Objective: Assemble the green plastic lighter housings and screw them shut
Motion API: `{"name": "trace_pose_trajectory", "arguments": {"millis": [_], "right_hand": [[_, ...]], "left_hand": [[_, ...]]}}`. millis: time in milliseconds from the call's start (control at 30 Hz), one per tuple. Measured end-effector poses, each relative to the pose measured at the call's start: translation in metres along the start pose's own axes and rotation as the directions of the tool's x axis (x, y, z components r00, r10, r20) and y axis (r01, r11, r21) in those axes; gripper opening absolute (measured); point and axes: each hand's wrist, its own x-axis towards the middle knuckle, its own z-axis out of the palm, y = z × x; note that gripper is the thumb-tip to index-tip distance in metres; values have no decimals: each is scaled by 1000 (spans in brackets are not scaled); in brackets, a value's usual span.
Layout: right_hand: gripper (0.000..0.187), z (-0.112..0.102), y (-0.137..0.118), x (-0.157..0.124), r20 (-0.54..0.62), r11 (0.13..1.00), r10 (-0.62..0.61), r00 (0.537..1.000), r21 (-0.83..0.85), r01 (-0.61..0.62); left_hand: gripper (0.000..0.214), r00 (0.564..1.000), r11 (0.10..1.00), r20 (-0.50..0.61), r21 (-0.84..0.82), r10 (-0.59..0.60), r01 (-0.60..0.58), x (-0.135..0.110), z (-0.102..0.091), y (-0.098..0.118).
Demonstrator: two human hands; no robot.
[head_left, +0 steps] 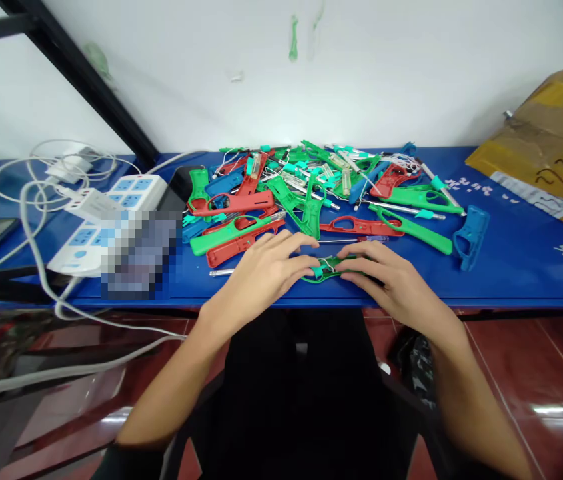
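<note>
While both hands are working near the front edge of the surface [521, 270], about midway along, a green casing [328, 274] is lying between them, inner side up.

Left hand [276, 263]: fingertips are resting at the casing's left end, by a teal piece [317, 271]; can't tell if that grip is pinching or just pressing. Right hand [386, 273]: grip is closing around the casing's right end, fingers bent, thumb mostly hidden.

Progress, my read: partway on this unit. Teal piece and white wire [330, 263] are sitting in or over the casing; can't confirm they're seated. No cover half is showing on top, so closing up is looking undone.

Screwdriver [368, 239] is lying just behind the hands, unheld. Metal tube [221, 272] is lying by the left forearm, near the front edge.

Backlog is looking big: a mixed pile [306, 207] of red, green and blue shells, tubes and wired parts is spreading toward the back edge. One blue shell [471, 237] is lying apart, right of the pile. Can't count finished units.
</note>
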Motion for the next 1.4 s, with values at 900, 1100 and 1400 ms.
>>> {"name": "trace_pose_trajectory", "arguments": {"millis": [900, 1100, 1400], "right_hand": [[27, 3, 1, 0, 19, 995, -28, 999, -92, 30], [23, 1, -3, 5, 19, 998, 12, 1000, -64, -11], [28, 1, 1, 29, 49, 939, 17, 999, -343, 1]], "left_hand": [[18, 957, 910, -100, 349, 273, -223, 0, 9, -18], [19, 970, 936, -82, 291, 230, -197, -1, 9, -15], [14, 950, 956, -194, 211, 244, -202, 1, 11, -13]]}}
